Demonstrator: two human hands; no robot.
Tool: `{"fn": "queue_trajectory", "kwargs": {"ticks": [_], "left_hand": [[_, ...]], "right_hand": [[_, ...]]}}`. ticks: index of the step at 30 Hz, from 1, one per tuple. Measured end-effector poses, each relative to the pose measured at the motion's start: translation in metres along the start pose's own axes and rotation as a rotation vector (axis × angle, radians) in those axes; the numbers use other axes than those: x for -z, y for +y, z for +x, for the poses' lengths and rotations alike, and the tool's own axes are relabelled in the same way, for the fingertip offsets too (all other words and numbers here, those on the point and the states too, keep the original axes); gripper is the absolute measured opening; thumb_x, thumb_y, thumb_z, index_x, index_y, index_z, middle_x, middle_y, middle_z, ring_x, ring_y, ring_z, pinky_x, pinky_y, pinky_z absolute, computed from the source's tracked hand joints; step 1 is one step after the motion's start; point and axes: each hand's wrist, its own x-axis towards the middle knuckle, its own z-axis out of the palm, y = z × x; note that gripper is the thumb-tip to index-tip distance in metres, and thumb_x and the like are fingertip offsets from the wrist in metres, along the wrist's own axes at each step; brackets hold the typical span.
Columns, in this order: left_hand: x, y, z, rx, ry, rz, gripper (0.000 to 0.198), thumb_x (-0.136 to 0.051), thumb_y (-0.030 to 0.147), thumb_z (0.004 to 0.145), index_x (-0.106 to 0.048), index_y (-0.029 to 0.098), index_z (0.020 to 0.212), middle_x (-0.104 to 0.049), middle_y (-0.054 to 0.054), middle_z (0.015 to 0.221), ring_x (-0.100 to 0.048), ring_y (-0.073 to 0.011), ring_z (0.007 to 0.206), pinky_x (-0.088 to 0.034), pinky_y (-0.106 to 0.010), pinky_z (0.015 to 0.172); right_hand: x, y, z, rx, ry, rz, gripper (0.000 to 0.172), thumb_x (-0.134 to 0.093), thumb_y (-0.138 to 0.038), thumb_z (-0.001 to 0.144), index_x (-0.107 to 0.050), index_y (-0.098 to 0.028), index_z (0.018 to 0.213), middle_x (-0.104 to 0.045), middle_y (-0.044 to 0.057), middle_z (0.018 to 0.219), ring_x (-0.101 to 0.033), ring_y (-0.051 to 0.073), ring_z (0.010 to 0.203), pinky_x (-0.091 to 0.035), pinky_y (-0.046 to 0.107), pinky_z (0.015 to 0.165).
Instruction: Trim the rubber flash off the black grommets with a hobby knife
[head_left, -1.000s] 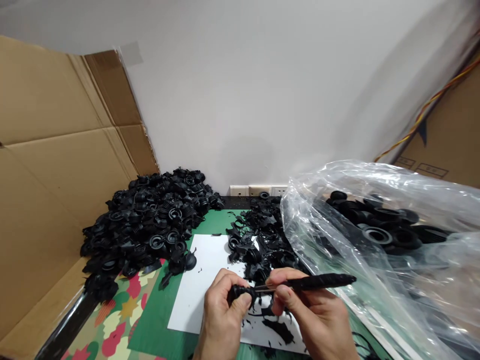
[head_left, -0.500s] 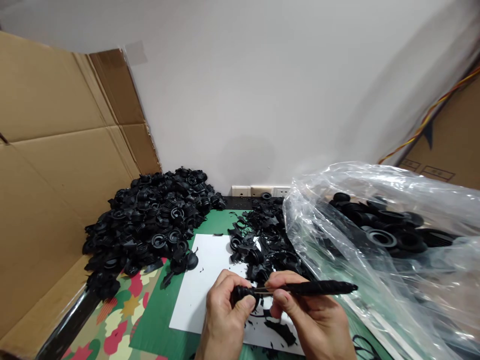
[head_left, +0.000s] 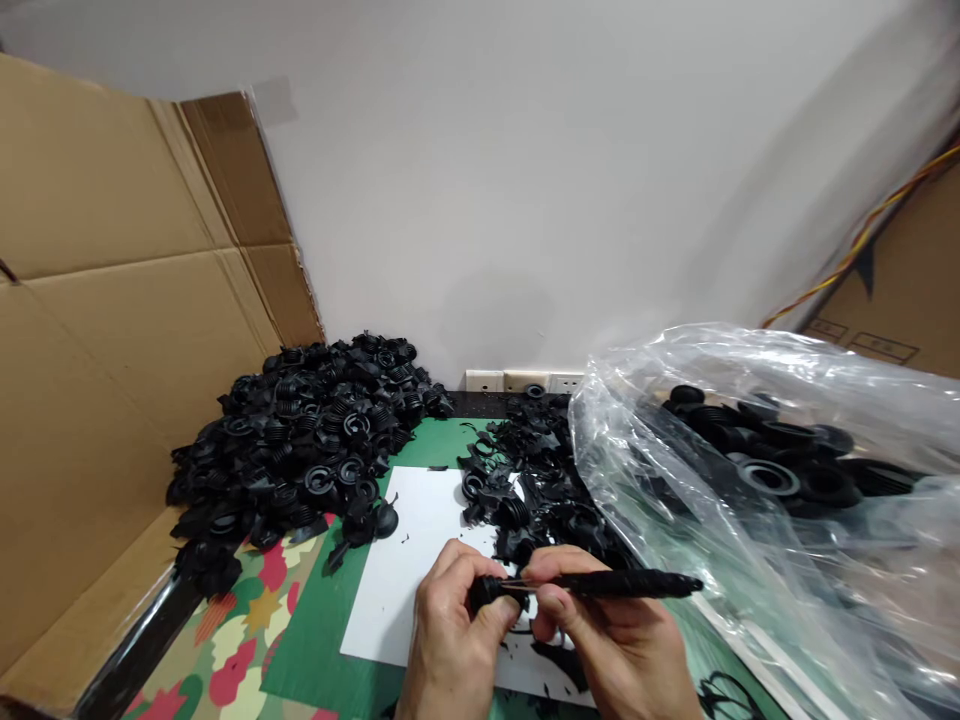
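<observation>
The left hand (head_left: 450, 625) pinched a small black rubber part (head_left: 489, 590) above the white sheet (head_left: 409, 570) on the bench. The right hand's (head_left: 607, 640) grip was closed around a black knife (head_left: 622, 583), its blade touching the part.

- Two hands low in the frame — the left hand (head_left: 450, 640) and the right hand (head_left: 622, 650).
- One black-handled knife (head_left: 622, 583), lower centre.
- One small black rubber part (head_left: 489, 592) pinched in the left hand's fingers (head_left: 480, 612).
- One white sheet (head_left: 420, 560) at lower centre.
- One clear plastic bag (head_left: 750, 520) on the right, with black rings inside — too many overlap to count.
- Two heaps of black rubber: the large pile (head_left: 300, 450) at centre left, the scrap heap (head_left: 532, 480) at centre.
- Two cardboard boxes: the big box (head_left: 112, 330) on the left, the far box (head_left: 892, 300) at the right edge.
- Three wall sockets (head_left: 517, 381) at centre.
</observation>
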Motion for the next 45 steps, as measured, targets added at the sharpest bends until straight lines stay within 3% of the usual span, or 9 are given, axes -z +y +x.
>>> {"fn": "queue_trajectory", "kwargs": {"ticks": [5,8,12,15,17,20,23,30,45], "left_hand": [[0.000,0.000,-0.002,-0.046,0.028,-0.027,0.004,-0.060,0.016,0.072,-0.063,0.019,0.071,-0.054,-0.001,0.073,-0.052,-0.0177,0.067,-0.038,-0.026,0.058],[0.000,0.001,-0.002,-0.064,0.007,-0.064,0.005,-0.062,0.015,0.069,-0.064,0.019,0.066,-0.054,-0.001,0.069,-0.051,-0.0178,0.066,-0.038,-0.025,0.056],[-0.001,0.000,-0.003,0.000,-0.030,-0.088,0.012,-0.058,0.007,0.066,-0.061,0.018,0.061,-0.052,0.001,0.065,-0.049,-0.0158,0.062,-0.036,-0.025,0.055],[0.000,-0.002,-0.002,0.023,-0.014,-0.133,0.013,-0.057,0.006,0.065,-0.063,0.018,0.067,-0.051,0.001,0.069,-0.048,-0.0153,0.064,-0.037,-0.025,0.057],[0.002,-0.003,-0.001,0.045,-0.013,-0.175,0.015,-0.057,0.007,0.064,-0.064,0.018,0.072,-0.052,0.001,0.072,-0.048,-0.0147,0.064,-0.037,-0.025,0.057],[0.002,-0.002,0.000,0.071,-0.004,-0.234,0.018,-0.057,0.006,0.061,-0.064,0.017,0.073,-0.051,0.001,0.073,-0.047,-0.0134,0.062,-0.038,-0.024,0.055],[0.001,-0.001,-0.001,0.080,0.011,-0.268,0.019,-0.057,0.004,0.060,-0.064,0.017,0.073,-0.052,0.001,0.074,-0.048,-0.0120,0.061,-0.038,-0.023,0.054],[-0.005,-0.003,-0.005,0.243,-0.002,-0.349,0.023,-0.057,0.005,0.063,-0.055,0.019,0.081,-0.042,0.009,0.051,-0.039,-0.0086,0.047,-0.030,-0.020,0.045],[-0.002,-0.007,-0.002,0.040,0.083,-0.175,0.016,-0.063,0.005,0.062,-0.057,0.019,0.066,-0.048,0.004,0.067,-0.045,-0.0127,0.059,-0.035,-0.022,0.053]], "right_hand": [[0.004,0.002,-0.001,0.279,-0.142,-0.261,0.010,-0.053,-0.025,0.086,-0.061,-0.021,0.084,-0.060,0.002,0.069,-0.057,0.014,0.049,-0.048,0.024,0.046],[0.004,-0.004,0.005,0.540,-0.268,-0.445,0.017,-0.043,-0.016,0.088,-0.059,-0.020,0.085,-0.062,0.006,0.075,-0.061,0.015,0.058,-0.049,0.024,0.049],[0.017,-0.010,0.027,0.898,-0.130,-0.707,0.021,-0.042,-0.005,0.083,-0.058,-0.017,0.090,-0.064,0.010,0.077,-0.063,0.018,0.069,-0.050,0.026,0.057],[0.028,-0.008,0.037,0.778,0.023,-0.739,0.015,-0.053,-0.007,0.080,-0.059,-0.019,0.086,-0.065,0.008,0.080,-0.064,0.018,0.070,-0.050,0.025,0.059],[0.030,-0.006,0.034,0.535,0.078,-0.607,0.006,-0.056,-0.018,0.081,-0.060,-0.021,0.083,-0.063,0.003,0.068,-0.061,0.016,0.057,-0.049,0.025,0.051],[0.024,-0.007,0.021,0.107,0.139,-0.394,0.015,-0.057,-0.035,0.080,-0.063,-0.021,0.082,-0.052,-0.004,0.048,-0.051,0.014,0.040,-0.043,0.023,0.040],[0.015,-0.013,0.008,-0.093,0.158,-0.219,0.021,-0.061,-0.041,0.076,-0.064,-0.020,0.080,-0.051,-0.005,0.045,-0.051,0.013,0.043,-0.042,0.023,0.044],[0.005,-0.016,-0.003,-0.166,0.096,0.003,0.022,-0.067,-0.043,0.072,-0.065,-0.023,0.081,-0.053,-0.005,0.047,-0.048,0.011,0.043,-0.039,0.020,0.042],[-0.006,-0.011,-0.007,-0.061,0.087,0.056,0.018,-0.070,-0.037,0.070,-0.068,-0.020,0.073,-0.062,0.001,0.069,-0.050,0.009,0.041,-0.042,0.022,0.042]]}}
